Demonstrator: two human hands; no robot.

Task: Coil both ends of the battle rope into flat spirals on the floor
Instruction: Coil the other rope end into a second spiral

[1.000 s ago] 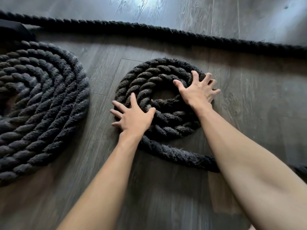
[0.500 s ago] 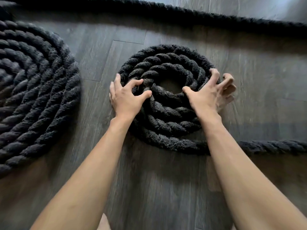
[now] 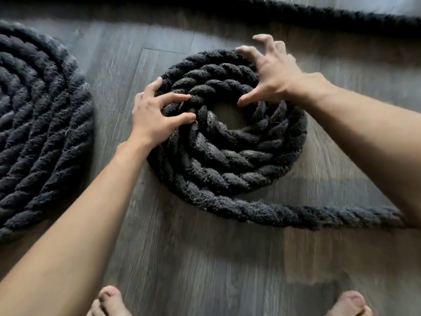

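- Head view: the small coil (image 3: 227,144) lies flat on the middle of the floor (image 3: 205,258), wound a few turns around an open centre.
- The left hand (image 3: 155,115) grips the coil's left side, fingers curled into the turns.
- The right hand (image 3: 273,74) claws over the far right turns, thumb at the centre hole; it is blurred.
- The loose tail (image 3: 319,213) runs off the coil's near side to the right.
- A large coil (image 3: 38,133) lies at the floor's left edge, apart from the small one.
- A straight stretch of rope (image 3: 296,17) crosses the far edge.
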